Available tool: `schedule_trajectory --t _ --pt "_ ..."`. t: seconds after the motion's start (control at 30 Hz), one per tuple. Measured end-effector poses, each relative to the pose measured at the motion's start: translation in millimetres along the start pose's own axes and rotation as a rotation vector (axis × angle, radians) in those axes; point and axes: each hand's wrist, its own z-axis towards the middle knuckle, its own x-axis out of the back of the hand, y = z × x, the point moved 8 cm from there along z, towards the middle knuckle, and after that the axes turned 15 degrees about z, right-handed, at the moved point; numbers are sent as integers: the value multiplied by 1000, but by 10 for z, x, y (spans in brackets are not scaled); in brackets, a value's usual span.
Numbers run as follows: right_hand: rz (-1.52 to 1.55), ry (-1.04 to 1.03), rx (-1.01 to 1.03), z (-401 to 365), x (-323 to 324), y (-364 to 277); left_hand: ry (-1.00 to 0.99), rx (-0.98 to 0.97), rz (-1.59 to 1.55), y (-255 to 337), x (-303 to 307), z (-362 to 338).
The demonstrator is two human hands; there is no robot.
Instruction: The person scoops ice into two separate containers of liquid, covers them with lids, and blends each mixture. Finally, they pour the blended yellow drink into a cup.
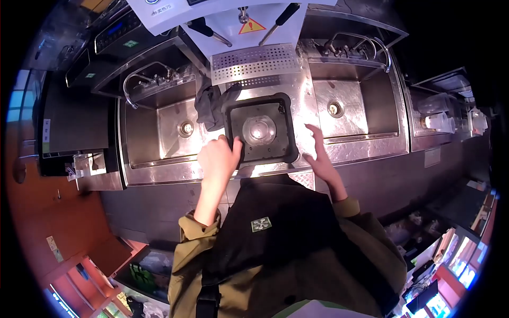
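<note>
A black square tray (289, 151) lies on the steel counter between two sinks, with a clear round lid or bowl (259, 130) in it. My left hand (218, 156) is at the tray's left edge, its fingers curled and the thumb against the rim. To the right of the tray, my right hand (319, 153) is held with thumb and fingers apart and nothing between them. A dark cloth (209, 106) lies crumpled beside the tray's upper left corner.
Sinks with taps flank the counter, the left one (172, 124) and the right one (344, 100). Behind the tray stands a white machine (212, 21) with two black handles and a perforated drip plate (254, 62). Plastic cups (439, 123) are at the far right.
</note>
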Motion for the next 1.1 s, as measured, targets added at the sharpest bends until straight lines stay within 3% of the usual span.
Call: schedule_trajectory --t 0.03,0.07,0.13,0.2,0.3,0.4,0.53,0.67,0.9,0.97,1.0,1.07,1.1 --pt "-159 42 164 153 6 -313 78 21 11 -29 136 59" --pt "-318 82 327 317 -67 -608 302 39 -66 -15 423 129" --pt "-574 122 435 646 -341 -955 723 -166 -43 172 618 393" --pt "-788 145 452 842 -589 -898 488 -183 -243 324 213 779" --pt "-852 52 340 1022 -679 -591 323 -182 -286 372 105 921" --pt "-846 57 310 1058 -693 -575 455 -195 -217 397 159 943" --pt "-772 76 349 1125 -643 -562 411 -282 -359 356 206 915" --pt "-713 68 305 1191 -602 -516 355 -513 -413 402 302 875" --pt "-845 96 273 1271 -674 -524 414 -535 -253 512 181 907" --pt "-901 101 365 1264 -711 -543 449 -554 -271 494 190 916" --pt "-928 107 412 1221 -746 -588 336 -506 -319 452 164 948" --pt "-995 46 272 1133 -754 -604 605 -482 -355 341 397 799" --pt "-985 58 264 1018 -759 -689 588 -407 -398 280 382 715"
